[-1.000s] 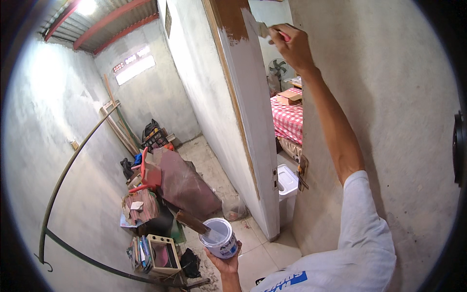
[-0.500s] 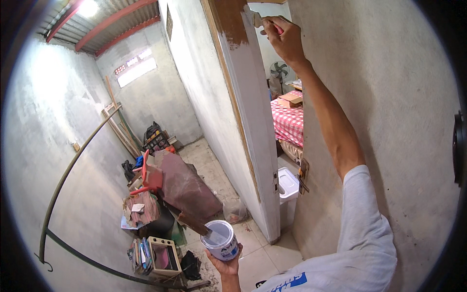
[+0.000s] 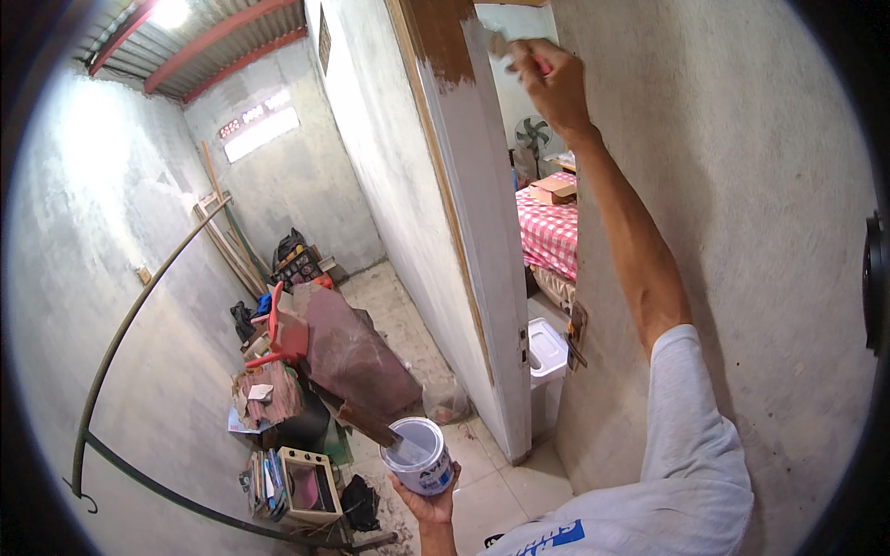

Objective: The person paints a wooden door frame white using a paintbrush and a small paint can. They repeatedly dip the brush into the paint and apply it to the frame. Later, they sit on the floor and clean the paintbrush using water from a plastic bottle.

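My left hand [image 3: 426,500] cups a white paint can [image 3: 434,477] from below and the side. A flat brown wooden stick [image 3: 368,424] leans over the can's rim, its whitened end inside. Raised high, my right hand [image 3: 558,88] grips a paintbrush [image 3: 501,44] with a red handle; the bristles are smeared by motion. The brush is beside the upper door frame [image 3: 475,185], and I cannot tell whether it touches. White paint covers most of the frame, while a brown patch [image 3: 445,42] shows at its top, with a ragged lower edge.
Beyond the doorway stand a bed with a red checked cover [image 3: 547,227], a fan [image 3: 532,134] and a white lidded bin [image 3: 547,350]. At left, a curved metal pole [image 3: 125,329] crosses before a small oven [image 3: 309,484], a red chair [image 3: 289,334] and a brown board [image 3: 357,357].
My right hand and the brush have shifted slightly right and down, away from the frame's edge. My left hand still holds the can in nearly the same place.
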Available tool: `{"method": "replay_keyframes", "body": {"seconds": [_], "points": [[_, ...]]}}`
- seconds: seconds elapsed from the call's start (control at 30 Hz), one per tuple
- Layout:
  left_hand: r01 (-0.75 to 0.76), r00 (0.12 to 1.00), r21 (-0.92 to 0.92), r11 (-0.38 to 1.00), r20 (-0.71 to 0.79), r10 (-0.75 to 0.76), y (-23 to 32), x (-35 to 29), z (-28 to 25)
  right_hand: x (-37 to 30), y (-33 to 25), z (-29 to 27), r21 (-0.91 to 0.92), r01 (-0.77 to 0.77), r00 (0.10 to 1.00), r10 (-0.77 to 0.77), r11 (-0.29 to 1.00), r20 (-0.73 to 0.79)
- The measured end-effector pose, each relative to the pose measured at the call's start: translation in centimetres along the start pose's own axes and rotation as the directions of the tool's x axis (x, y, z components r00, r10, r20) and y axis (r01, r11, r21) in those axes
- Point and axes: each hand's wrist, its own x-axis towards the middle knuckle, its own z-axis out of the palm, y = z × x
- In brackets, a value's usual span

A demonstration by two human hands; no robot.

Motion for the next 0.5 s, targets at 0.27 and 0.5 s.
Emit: {"method": "replay_keyframes", "body": {"seconds": [0.27, 0.5], "points": [[0.020, 1.000, -0.041, 0.999, 0.008, -0.020, 0.2, 0.0, 0.0, -1.0, -0.2, -0.3, 0.035, 0.081, 0.997, -0.081, 0.996, -0.007], [0.006, 1.000, -0.025, 1.000, 0.002, -0.006, 0.0, 0.2, -0.4, -1.5, 0.2, 0.0, 0.265, -0.052, 0.999, 0.053, 0.963, 0.003]]}}
